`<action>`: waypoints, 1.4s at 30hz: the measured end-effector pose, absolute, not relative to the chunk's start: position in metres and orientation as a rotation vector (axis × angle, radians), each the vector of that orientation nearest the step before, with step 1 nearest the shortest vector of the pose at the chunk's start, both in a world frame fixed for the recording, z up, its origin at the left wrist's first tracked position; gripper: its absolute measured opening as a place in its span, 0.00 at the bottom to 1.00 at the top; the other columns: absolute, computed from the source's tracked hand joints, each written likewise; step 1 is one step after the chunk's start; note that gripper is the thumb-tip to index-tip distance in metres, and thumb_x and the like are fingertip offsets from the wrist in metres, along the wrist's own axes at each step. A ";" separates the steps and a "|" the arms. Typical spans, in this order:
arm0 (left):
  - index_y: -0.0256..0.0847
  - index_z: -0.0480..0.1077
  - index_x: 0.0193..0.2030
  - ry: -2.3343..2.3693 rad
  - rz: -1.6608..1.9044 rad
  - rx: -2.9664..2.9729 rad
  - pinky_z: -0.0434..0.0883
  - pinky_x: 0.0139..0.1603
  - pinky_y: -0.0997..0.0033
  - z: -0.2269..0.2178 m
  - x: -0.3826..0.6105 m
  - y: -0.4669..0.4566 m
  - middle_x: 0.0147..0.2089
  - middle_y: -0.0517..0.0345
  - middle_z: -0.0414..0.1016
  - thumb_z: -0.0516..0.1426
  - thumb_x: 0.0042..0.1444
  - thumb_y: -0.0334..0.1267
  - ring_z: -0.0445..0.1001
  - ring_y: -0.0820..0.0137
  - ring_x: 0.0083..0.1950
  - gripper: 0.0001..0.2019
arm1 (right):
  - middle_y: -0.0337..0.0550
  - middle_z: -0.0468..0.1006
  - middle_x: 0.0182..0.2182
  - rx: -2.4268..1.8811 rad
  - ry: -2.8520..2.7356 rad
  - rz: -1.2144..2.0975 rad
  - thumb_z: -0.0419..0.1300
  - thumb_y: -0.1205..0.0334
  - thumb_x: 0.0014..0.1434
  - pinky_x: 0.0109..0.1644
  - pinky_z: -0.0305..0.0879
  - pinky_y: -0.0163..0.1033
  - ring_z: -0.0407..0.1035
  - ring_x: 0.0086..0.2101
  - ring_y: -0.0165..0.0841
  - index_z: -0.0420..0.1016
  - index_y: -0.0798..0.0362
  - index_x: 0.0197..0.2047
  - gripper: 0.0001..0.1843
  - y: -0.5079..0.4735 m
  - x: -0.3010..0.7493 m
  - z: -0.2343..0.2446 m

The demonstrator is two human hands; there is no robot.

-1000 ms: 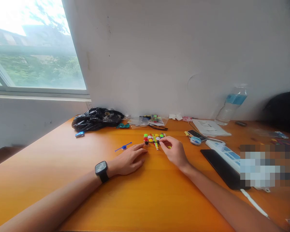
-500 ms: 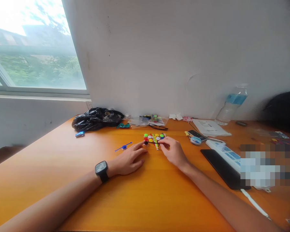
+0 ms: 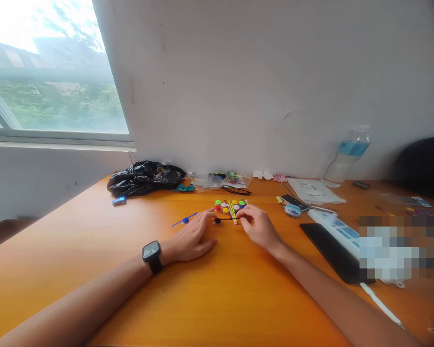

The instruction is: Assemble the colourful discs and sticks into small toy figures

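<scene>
My right hand point(image 3: 259, 225) pinches one end of a thin black stick point(image 3: 225, 219). The stick's other end reaches a small black disc point(image 3: 217, 220) on the table. Fingers spread, my left hand point(image 3: 193, 237) rests just left of the disc, its fingertips close to it and a red disc point(image 3: 217, 208). Left of those fingers lies a blue arrow-shaped stick point(image 3: 177, 223) with a blue disc point(image 3: 185, 220) at its middle. Just beyond both hands are several coloured discs, including a green one point(image 3: 218, 202) and a yellow one point(image 3: 225, 210), beside thin yellow-green sticks point(image 3: 232, 210).
Along the wall lie a black plastic bag point(image 3: 141, 178), clear plastic packets point(image 3: 211, 181) and papers point(image 3: 314, 190). A bottle point(image 3: 347, 156) stands at the back right. On the right are a power strip point(image 3: 342, 233), a black flat object point(image 3: 327, 248) and a phone point(image 3: 293, 201).
The black disc and stick have shifted slightly toward me, away from the red disc. My left fingertips have drawn back from the black disc. My right hand keeps its pinch.
</scene>
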State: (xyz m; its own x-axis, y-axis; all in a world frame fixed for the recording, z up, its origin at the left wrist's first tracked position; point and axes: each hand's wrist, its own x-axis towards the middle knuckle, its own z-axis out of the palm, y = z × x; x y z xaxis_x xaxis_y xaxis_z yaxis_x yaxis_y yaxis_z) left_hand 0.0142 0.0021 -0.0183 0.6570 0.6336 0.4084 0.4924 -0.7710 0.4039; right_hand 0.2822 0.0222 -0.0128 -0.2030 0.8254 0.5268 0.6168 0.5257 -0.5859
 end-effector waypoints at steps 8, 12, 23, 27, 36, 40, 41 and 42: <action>0.44 0.53 0.73 0.880 0.743 2.592 0.68 0.69 0.47 -0.010 0.012 -0.001 0.71 0.41 0.65 0.62 0.64 0.53 0.66 0.50 0.71 0.37 | 0.43 0.81 0.30 -1.161 -1.895 0.556 0.58 0.65 0.56 0.36 0.64 0.38 0.71 0.31 0.35 0.82 0.52 0.29 0.11 0.022 0.282 -0.009; 0.44 0.54 0.73 0.842 0.743 2.588 0.68 0.68 0.46 -0.007 0.012 -0.002 0.71 0.40 0.65 0.63 0.61 0.57 0.67 0.48 0.69 0.40 | 0.43 0.82 0.30 -1.175 -1.873 0.684 0.58 0.64 0.54 0.39 0.66 0.39 0.73 0.32 0.35 0.83 0.52 0.27 0.12 0.023 0.283 -0.006; 0.44 0.70 0.56 0.782 0.730 2.617 0.72 0.54 0.58 -0.010 0.016 0.000 0.51 0.51 0.77 0.65 0.60 0.50 0.75 0.59 0.51 0.22 | 0.42 0.82 0.29 -1.210 -1.862 0.849 0.58 0.64 0.52 0.39 0.65 0.39 0.73 0.32 0.35 0.82 0.53 0.25 0.11 0.024 0.285 -0.009; 0.44 0.73 0.48 0.723 0.695 2.640 0.71 0.52 0.62 -0.009 0.017 0.001 0.47 0.53 0.78 0.64 0.63 0.48 0.74 0.61 0.49 0.13 | 0.41 0.80 0.26 -1.212 -1.806 0.925 0.58 0.63 0.50 0.33 0.61 0.36 0.69 0.28 0.32 0.82 0.53 0.25 0.10 0.021 0.281 -0.005; 0.43 0.77 0.45 0.722 0.659 2.574 0.72 0.49 0.65 -0.010 0.016 0.005 0.44 0.53 0.79 0.63 0.65 0.50 0.76 0.63 0.48 0.13 | 0.39 0.73 0.22 -1.126 -1.528 1.246 0.63 0.61 0.46 0.30 0.58 0.35 0.61 0.25 0.29 0.82 0.53 0.26 0.07 0.014 0.276 0.000; 0.46 0.77 0.55 0.816 0.681 2.445 0.74 0.49 0.64 -0.017 0.015 0.006 0.47 0.52 0.81 0.66 0.61 0.52 0.78 0.62 0.49 0.20 | 0.40 0.76 0.26 -1.079 -1.442 1.291 0.65 0.61 0.48 0.30 0.59 0.35 0.60 0.25 0.28 0.83 0.53 0.27 0.06 0.015 0.279 0.001; 0.46 0.76 0.59 0.817 0.693 2.378 0.75 0.50 0.64 -0.019 0.015 0.006 0.48 0.52 0.81 0.67 0.59 0.52 0.78 0.62 0.49 0.24 | 0.40 0.76 0.27 -1.070 -1.429 1.317 0.66 0.61 0.48 0.30 0.60 0.36 0.61 0.25 0.28 0.83 0.53 0.28 0.06 0.014 0.279 0.001; 0.46 0.73 0.63 0.791 0.702 2.298 0.75 0.51 0.63 -0.021 0.016 0.005 0.50 0.52 0.82 0.68 0.58 0.52 0.79 0.62 0.49 0.28 | 0.40 0.76 0.28 -1.061 -1.425 1.359 0.67 0.61 0.47 0.31 0.60 0.36 0.61 0.25 0.28 0.83 0.53 0.29 0.06 0.014 0.279 0.001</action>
State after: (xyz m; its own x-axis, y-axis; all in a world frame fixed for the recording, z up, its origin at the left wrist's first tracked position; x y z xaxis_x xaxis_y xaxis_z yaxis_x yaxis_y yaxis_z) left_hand 0.0155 0.0054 -0.0210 0.6821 0.6759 0.2791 0.3573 -0.6410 0.6793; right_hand 0.2787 0.0136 0.0007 -0.2538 0.9666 0.0349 0.0114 0.0391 -0.9992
